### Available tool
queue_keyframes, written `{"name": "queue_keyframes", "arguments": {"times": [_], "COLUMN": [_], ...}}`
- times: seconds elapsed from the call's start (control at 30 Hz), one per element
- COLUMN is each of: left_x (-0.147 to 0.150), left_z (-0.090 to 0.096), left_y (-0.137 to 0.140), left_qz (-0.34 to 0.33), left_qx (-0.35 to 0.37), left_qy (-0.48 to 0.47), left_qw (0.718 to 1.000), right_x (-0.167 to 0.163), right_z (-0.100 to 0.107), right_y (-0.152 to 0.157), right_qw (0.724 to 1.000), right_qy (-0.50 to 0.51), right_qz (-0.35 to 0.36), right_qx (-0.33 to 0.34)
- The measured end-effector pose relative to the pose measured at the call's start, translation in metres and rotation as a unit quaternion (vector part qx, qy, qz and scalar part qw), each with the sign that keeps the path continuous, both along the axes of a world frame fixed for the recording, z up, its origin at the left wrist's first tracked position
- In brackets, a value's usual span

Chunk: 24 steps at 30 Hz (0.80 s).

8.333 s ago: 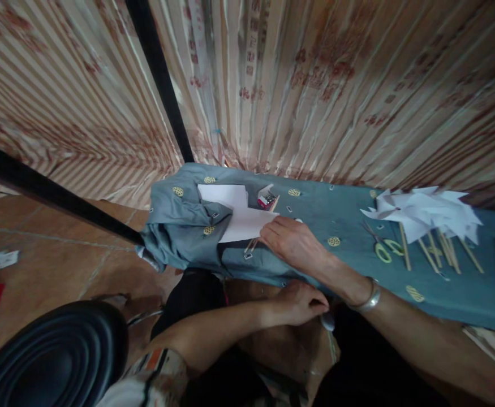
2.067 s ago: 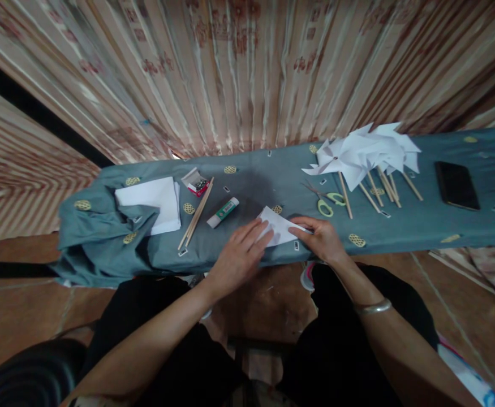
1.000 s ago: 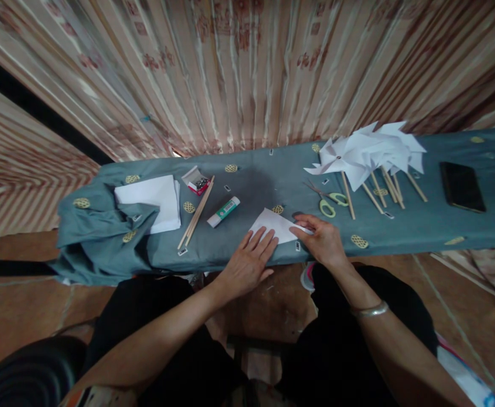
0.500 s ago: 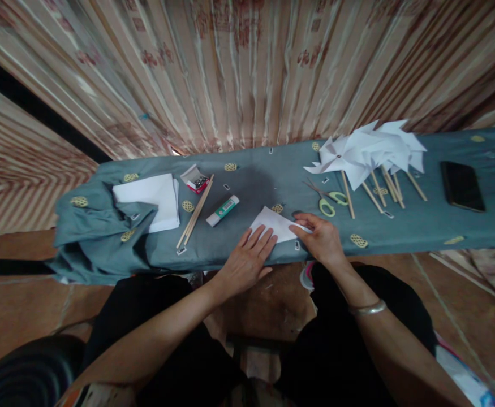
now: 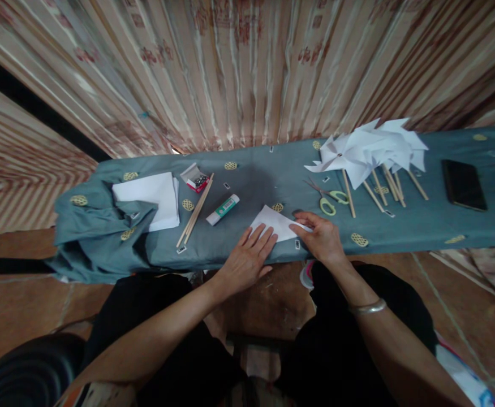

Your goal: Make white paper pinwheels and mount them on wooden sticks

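A folded white sheet of paper (image 5: 275,220), roughly triangular, lies at the near edge of the cloth-covered table (image 5: 268,175). My left hand (image 5: 247,257) rests flat on its left part, fingers stretched out. At the paper's right corner, my right hand (image 5: 319,234) pinches the tip between thumb and fingers. A glue stick (image 5: 222,210) with a green label lies to the left of the paper. Scissors (image 5: 330,202) with light green handles lie beyond my right hand, blades slightly apart.
Several white paper pinwheels (image 5: 370,148) on wooden sticks lie heaped at the back right, near a black phone (image 5: 463,183). On the left are loose wooden sticks (image 5: 195,212), a small open box (image 5: 194,178) of dark pins and a paper stack (image 5: 164,192), partly under bunched cloth. A curtain (image 5: 247,73) hangs behind.
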<state>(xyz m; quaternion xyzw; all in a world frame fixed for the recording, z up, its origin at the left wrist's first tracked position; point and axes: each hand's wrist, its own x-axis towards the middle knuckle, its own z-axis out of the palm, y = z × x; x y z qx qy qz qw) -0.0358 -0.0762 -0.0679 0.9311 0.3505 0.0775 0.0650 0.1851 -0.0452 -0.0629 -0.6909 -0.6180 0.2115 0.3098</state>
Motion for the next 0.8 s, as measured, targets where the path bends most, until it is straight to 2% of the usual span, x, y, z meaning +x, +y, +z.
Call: {"name": "queue_keyframes", "arguments": {"times": [0.1, 0.3, 0.4, 0.6, 0.8], "left_x": [0.000, 0.000, 0.001, 0.000, -0.028], "left_z": [0.000, -0.002, -0.004, -0.003, 0.003], "left_y": [0.000, -0.002, -0.003, -0.002, -0.010], "left_qz": [-0.001, -0.002, 0.001, 0.001, 0.014], "left_qx": [-0.001, 0.010, 0.012, 0.013, 0.008], "left_qy": [0.004, 0.012, 0.022, 0.035, 0.044], "left_qw": [1.000, 1.000, 1.000, 0.999, 0.999], "right_x": [-0.001, -0.007, -0.015, -0.019, 0.018], "right_z": [0.001, -0.002, -0.007, -0.017, -0.030], "right_y": [-0.002, -0.015, -0.021, -0.028, -0.032], "right_qw": [1.000, 0.983, 0.976, 0.979, 0.989], "right_qy": [-0.015, -0.134, -0.165, -0.160, -0.106], "right_qz": [0.008, 0.066, 0.075, 0.050, 0.003], "right_qx": [0.005, 0.105, 0.122, 0.113, 0.107]}}
